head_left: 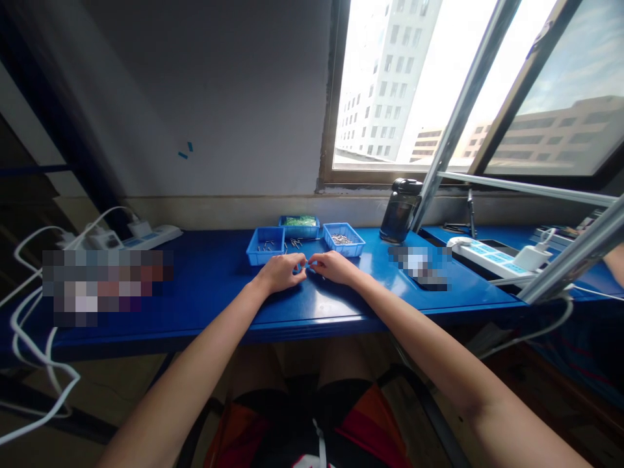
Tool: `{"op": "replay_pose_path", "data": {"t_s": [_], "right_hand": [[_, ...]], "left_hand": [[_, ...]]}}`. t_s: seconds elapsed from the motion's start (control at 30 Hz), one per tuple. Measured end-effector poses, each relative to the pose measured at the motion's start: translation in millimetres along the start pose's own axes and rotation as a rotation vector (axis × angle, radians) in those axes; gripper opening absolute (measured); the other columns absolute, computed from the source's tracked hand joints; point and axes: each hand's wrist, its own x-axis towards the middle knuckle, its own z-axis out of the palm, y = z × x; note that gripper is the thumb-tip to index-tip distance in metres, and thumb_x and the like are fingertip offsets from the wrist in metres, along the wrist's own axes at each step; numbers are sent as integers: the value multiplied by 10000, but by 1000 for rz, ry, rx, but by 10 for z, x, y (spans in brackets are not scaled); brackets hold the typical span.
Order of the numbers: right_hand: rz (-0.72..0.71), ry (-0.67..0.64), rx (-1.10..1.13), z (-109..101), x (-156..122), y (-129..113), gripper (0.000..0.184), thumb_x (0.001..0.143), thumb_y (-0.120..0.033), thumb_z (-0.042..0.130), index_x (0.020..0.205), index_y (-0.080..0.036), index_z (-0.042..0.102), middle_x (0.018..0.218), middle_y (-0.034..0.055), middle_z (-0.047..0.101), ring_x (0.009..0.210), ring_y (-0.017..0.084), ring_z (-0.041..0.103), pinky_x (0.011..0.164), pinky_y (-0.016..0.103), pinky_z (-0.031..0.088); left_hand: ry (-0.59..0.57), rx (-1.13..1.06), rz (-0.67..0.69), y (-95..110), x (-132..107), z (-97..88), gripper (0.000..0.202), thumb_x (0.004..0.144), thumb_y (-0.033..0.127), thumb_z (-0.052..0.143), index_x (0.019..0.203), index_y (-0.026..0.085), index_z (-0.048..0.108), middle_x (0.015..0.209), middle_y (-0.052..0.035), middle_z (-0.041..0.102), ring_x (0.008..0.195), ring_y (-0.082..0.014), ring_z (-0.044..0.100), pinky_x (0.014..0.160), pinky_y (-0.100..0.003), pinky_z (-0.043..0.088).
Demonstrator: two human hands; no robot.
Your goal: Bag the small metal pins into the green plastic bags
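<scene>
- Left hand (281, 273) and right hand (337, 267) meet at the middle of the surface (214, 286), fingertips pinched shut on one tiny part (307, 263).
- Three blue trays (266, 247) stand just behind.
- Power strip (480, 252) lettering is too small to read.

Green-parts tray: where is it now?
Head view, centre: the tray with green parts sits at the back of the blue table, behind the gap between the left blue tray and the right blue tray, beyond the left hand and right hand.
</scene>
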Motion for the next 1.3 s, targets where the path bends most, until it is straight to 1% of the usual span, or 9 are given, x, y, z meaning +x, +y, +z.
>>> {"op": "replay_pose_path", "data": {"t_s": [0.1,0.2,0.33,0.4,0.57,0.73,0.83,1.07,1.3], "right_hand": [[20,-6,-1,-7,-1,0,181,822,-226,516,916,-173,661,614,7,603,539,83,487,552,191,310],[10,3,18,-13,-5,-2,187,838,-237,496,901,-165,656,604,6,591,533,80,476,553,190,311],[-10,57,99,-26,-8,-5,272,892,-304,406,908,-154,633,603,4,579,535,77,469,561,185,320],[-36,56,133,-30,-10,-11,304,903,-329,378,910,-150,623,597,1,571,538,77,470,557,182,318],[-92,18,106,-9,-14,-17,275,865,-346,462,898,-136,635,561,-6,548,508,71,439,530,180,297],[-85,30,104,8,-12,8,259,881,-308,441,881,-143,640,583,6,580,533,77,474,558,180,317],[-62,36,65,8,-7,31,259,882,-308,439,878,-151,644,611,18,601,538,81,487,560,182,323],[12,36,-8,13,5,68,275,887,-334,429,939,-174,646,749,58,654,647,115,561,607,192,354],[12,34,-37,31,9,95,239,871,-313,457,917,-169,642,649,25,613,550,85,496,550,185,316]], "left_hand": [[-17,23,-34,14,0,-12,130,761,249,508,869,198,557,763,-2,637,700,-149,611,631,-224,441],[-40,87,-61,5,5,-13,130,783,290,495,857,200,553,707,1,634,648,-157,612,584,-226,422],[-40,122,-72,-31,13,13,181,840,341,443,883,206,556,733,-8,649,672,-170,624,586,-232,417],[-51,127,-76,-52,15,31,207,856,357,429,900,207,565,739,-14,656,682,-177,628,595,-238,421],[-62,133,-76,-77,20,51,226,866,360,428,921,209,587,814,-33,672,736,-185,633,635,-244,430],[-79,87,-112,-75,22,41,262,858,396,428,949,211,588,816,-37,668,734,-183,627,646,-246,434],[-89,101,-162,-78,21,28,303,852,434,409,924,202,589,781,-44,660,723,-199,624,629,-256,432],[-85,110,-200,-59,17,5,236,848,349,390,857,206,577,749,-36,650,691,-199,617,584,-255,416],[-101,107,-191,-32,20,-22,206,848,327,398,901,204,554,757,-39,646,664,-191,614,573,-249,418]]}}
